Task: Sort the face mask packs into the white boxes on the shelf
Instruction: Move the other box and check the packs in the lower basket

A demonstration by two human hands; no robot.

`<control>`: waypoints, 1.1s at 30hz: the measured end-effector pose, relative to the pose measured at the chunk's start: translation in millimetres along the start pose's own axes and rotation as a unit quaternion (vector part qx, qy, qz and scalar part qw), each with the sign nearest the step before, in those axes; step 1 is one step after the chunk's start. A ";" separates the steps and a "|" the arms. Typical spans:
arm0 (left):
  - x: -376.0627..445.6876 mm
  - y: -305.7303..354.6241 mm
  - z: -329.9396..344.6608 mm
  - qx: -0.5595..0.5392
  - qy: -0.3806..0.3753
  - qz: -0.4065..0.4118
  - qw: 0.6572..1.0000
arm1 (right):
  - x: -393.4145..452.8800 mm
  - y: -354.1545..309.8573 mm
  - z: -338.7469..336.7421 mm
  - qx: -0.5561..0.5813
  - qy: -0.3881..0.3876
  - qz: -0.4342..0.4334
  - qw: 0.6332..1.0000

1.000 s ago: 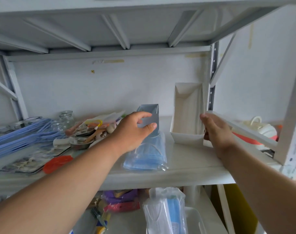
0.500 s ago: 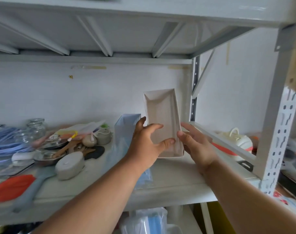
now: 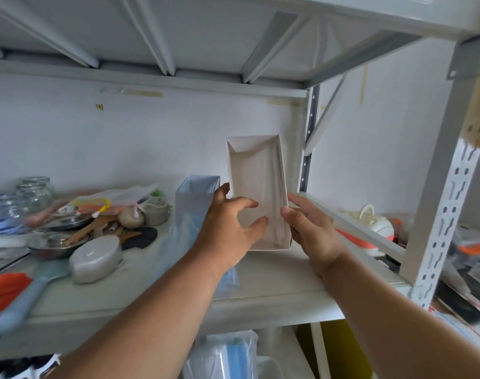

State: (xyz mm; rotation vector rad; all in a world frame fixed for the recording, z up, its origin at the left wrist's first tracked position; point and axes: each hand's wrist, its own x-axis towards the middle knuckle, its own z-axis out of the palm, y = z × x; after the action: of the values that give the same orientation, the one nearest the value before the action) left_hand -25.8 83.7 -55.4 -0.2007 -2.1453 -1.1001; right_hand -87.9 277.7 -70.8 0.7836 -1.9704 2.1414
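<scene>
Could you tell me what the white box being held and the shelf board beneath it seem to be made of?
White box: probably thin matte card or paperboard, given its folded corner flaps and creased walls. Shelf board: apparently painted metal, smooth and off-white, matching the perforated steel upright; coated wood cannot be excluded.

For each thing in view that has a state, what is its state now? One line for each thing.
White box: empty, tilted with its opening toward the camera, held by both hands.
Left hand: fingers curled over the box's left edge.
Right hand: holds the box's right side.
Blue box: upright on the shelf, open at the top.
Mask pack: lying flat on the shelf.
Glass jars: upright; whether lidded, cannot tell.
</scene>
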 end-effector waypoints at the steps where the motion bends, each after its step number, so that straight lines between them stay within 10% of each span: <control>1: -0.3 0.5 -0.2 -0.003 -0.002 -0.005 1.000 | 0.3 0.6 -0.1 -0.001 -0.002 -0.001 1.000; 33: -3.7 0.9 1.0 0.016 -0.019 0.020 0.999 | 2.1 1.5 -0.1 0.004 -0.014 -0.006 1.000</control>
State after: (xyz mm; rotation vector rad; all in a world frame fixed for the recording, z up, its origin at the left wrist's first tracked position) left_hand -23.2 85.7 -57.5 -0.2501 -2.1815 -1.0460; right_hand -90.4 277.1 -71.2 0.8290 -1.9664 2.1449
